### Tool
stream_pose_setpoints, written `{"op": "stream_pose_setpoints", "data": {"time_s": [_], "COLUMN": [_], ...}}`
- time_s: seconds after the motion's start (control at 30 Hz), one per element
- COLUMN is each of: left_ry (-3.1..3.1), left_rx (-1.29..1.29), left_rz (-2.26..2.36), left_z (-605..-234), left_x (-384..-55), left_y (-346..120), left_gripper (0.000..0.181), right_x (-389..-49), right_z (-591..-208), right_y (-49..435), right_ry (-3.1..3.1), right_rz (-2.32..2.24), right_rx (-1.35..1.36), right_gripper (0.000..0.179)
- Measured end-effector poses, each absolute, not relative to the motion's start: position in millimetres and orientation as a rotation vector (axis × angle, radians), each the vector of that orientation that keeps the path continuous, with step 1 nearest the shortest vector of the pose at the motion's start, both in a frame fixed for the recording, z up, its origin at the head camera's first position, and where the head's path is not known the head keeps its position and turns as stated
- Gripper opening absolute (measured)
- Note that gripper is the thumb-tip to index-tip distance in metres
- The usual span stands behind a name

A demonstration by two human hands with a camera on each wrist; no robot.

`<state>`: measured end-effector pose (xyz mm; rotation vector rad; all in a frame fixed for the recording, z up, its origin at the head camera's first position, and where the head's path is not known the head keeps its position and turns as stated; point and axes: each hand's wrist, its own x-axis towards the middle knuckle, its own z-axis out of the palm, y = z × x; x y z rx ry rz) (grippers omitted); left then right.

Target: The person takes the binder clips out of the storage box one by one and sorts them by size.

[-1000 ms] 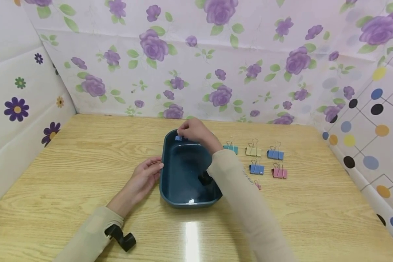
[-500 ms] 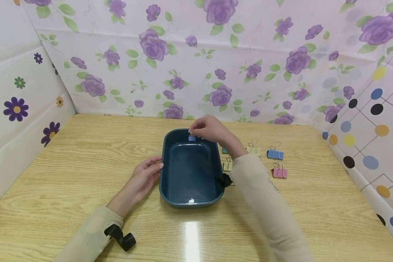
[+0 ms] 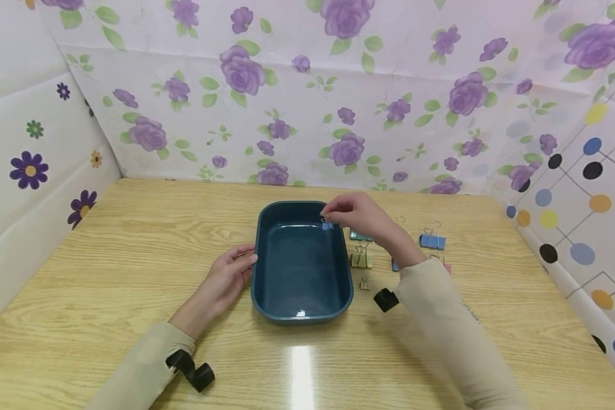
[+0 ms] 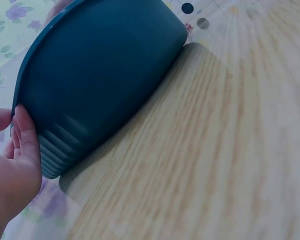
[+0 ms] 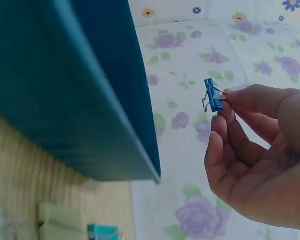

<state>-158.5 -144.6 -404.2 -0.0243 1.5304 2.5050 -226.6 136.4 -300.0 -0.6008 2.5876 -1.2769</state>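
My right hand (image 3: 361,219) pinches a small blue binder clip (image 3: 327,226) by its wire handle, over the far right corner of a dark blue-green plastic box (image 3: 299,273). In the right wrist view the clip (image 5: 215,95) hangs at the tips of thumb and forefinger, apart from the box wall (image 5: 110,125). The box stands on the wooden table, its inside bare. At its left side, my left hand (image 3: 228,279) holds the rim; the left wrist view has the thumb on one side of the rim and fingers (image 4: 27,135) against the outer wall.
Right of the box stand more binder clips: a teal one (image 3: 361,236), a pale yellow one (image 3: 361,261), a small yellowish one (image 3: 365,283) and a blue one (image 3: 433,242). Others, including a pink one (image 3: 448,267), are partly hidden by my right arm. Flowered cloth (image 3: 287,114) hangs behind.
My right hand has moved right with the blue binder clip, from above the box's far left corner to its far right corner. My left hand has stayed at the rim.
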Motion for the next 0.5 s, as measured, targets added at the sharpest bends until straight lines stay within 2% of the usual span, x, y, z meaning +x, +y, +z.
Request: {"op": "stream_pose_setpoints", "data": {"time_s": [0.5], "left_ry": [1.512], "left_rx": [-0.020], "left_rz": [2.530], "left_z": [-406.7], "left_x": [-159.0], "left_y": [-143.8], "left_gripper": [0.022], "right_x": [-210.5], "right_z": [-328.5], "right_y": [216.1], "right_ry": [2.588], "right_rz": [-1.241], "right_rx": [-0.426], "right_gripper": [0.026]}}
